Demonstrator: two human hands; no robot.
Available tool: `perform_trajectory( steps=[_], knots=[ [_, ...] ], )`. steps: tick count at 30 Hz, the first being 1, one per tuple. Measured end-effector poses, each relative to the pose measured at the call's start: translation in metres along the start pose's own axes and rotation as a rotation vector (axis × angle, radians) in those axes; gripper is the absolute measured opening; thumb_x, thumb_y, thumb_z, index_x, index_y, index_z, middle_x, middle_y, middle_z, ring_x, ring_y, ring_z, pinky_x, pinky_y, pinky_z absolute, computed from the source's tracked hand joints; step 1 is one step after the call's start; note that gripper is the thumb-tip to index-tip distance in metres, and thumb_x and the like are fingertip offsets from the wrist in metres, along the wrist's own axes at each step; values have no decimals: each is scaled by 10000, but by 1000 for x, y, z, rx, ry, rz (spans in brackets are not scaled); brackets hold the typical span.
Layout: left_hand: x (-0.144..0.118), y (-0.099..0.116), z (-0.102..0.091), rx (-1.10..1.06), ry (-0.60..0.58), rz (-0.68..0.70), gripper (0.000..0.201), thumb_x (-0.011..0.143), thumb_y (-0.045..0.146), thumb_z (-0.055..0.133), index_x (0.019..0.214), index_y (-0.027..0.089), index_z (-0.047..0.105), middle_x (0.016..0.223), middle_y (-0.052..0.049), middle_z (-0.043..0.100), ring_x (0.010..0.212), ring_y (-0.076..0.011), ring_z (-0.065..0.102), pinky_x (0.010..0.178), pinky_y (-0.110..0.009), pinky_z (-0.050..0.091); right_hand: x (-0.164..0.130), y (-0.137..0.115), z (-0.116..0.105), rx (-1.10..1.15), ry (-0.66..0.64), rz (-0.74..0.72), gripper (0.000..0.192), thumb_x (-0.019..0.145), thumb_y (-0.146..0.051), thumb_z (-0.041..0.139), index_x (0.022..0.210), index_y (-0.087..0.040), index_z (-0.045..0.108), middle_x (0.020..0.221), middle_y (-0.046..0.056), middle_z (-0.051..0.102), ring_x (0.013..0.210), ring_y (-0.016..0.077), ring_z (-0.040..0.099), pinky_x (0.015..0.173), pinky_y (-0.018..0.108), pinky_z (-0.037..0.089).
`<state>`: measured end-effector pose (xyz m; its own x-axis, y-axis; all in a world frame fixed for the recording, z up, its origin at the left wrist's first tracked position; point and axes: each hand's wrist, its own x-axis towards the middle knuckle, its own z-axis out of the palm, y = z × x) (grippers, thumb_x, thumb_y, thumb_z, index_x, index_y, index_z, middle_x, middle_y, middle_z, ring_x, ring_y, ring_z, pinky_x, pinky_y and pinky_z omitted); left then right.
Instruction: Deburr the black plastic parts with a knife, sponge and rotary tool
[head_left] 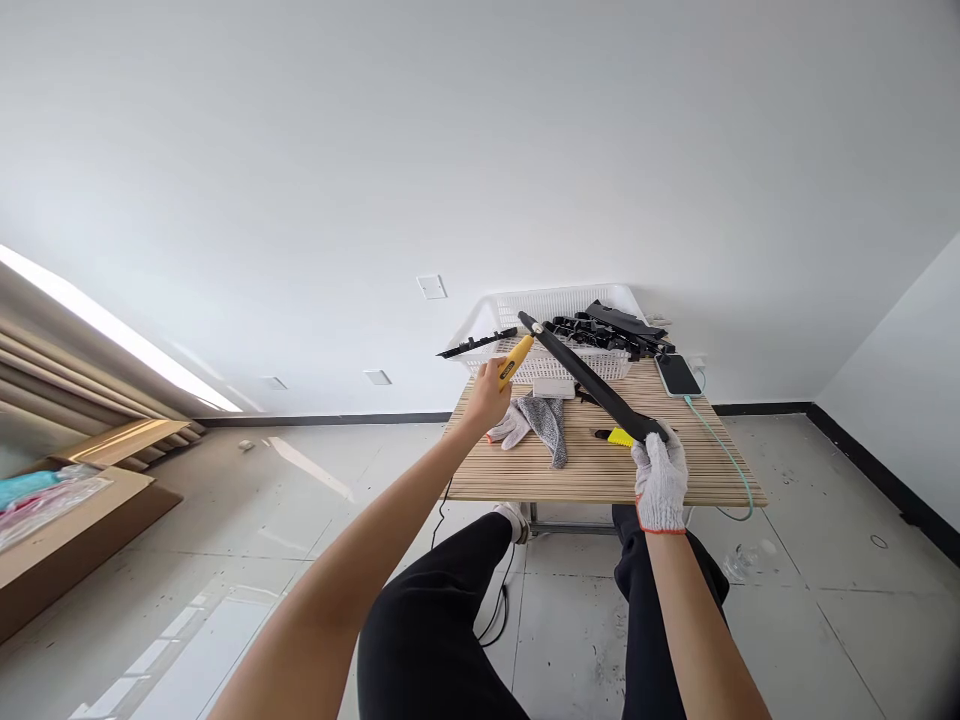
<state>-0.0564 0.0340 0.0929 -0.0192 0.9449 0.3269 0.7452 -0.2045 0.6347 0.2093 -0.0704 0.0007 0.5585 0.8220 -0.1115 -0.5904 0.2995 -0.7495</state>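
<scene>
My bare left hand (490, 396) is closed around a yellow-handled tool (516, 362), its kind unclear. The tool's tip meets a long black plastic strip (589, 378) near the strip's far end, at a small pale spot. My right hand (661, 480), in a white knitted glove with an orange cuff, grips the near end of that strip. The strip slants over the slatted wooden table (585, 485). Just left of my right hand lies a yellow-and-black cutter (619, 437), partly hidden under the strip. Below my left hand are a white glove (511, 428) and a grey cloth (546, 420).
A white plastic basket (487, 318) stands at the table's back, with several black plastic parts (615, 328) on it. A phone (679, 375) with a teal cable (724, 452) lies at the right. A small white box (553, 388) sits before the basket. A cardboard box (90, 530) is on the left floor.
</scene>
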Motion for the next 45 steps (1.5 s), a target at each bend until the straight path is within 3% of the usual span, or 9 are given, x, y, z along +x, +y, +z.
perform_trajectory(
  steps=[5,12,22,29,34,39,45],
  knots=[
    [-10,0,-2,25,-35,49,456,919,114,515,1362,202,455,1404,-171,511,1255,-290,586,1024,-467,510,2,2,-3,41,-24,14,497,693,-415,870,1123,-244,690,1003,-6,709,699,68,650,632,173,583],
    [-38,4,-6,89,-120,133,426,949,162,497,1371,192,446,1381,-181,529,1144,-283,638,937,-464,556,5,6,-7,57,-111,80,529,674,-451,889,1098,-206,690,955,32,744,762,168,741,649,287,648],
    [-89,18,-1,117,-280,320,439,977,184,472,1409,228,408,1375,-150,544,1158,-277,636,906,-461,588,3,4,-6,87,-99,106,505,678,-398,902,1106,-198,723,970,38,769,776,137,752,619,180,612],
    [-119,23,2,71,-355,406,426,989,197,469,1408,247,411,1362,-137,552,1209,-282,624,964,-479,594,3,3,-5,37,-77,102,463,716,-393,875,1122,-228,727,957,19,764,706,110,715,583,184,604],
    [-131,29,2,30,-402,438,432,980,173,481,1398,256,412,1338,-130,557,1234,-270,614,1009,-474,576,2,2,-5,51,-96,96,449,729,-395,866,1119,-226,722,967,19,760,709,112,711,546,169,581],
    [-139,35,2,37,-485,416,447,979,184,471,1413,265,407,1352,-133,563,1210,-281,626,938,-462,607,0,0,-2,80,-80,103,433,691,-363,890,1060,-210,722,907,0,743,733,116,718,631,199,624],
    [-123,29,1,2,-370,336,402,981,212,488,1379,244,440,1347,-141,565,1229,-271,619,1022,-472,558,2,1,-4,62,-83,109,461,705,-394,879,1098,-213,721,958,23,752,711,112,708,557,171,581]
  ],
)
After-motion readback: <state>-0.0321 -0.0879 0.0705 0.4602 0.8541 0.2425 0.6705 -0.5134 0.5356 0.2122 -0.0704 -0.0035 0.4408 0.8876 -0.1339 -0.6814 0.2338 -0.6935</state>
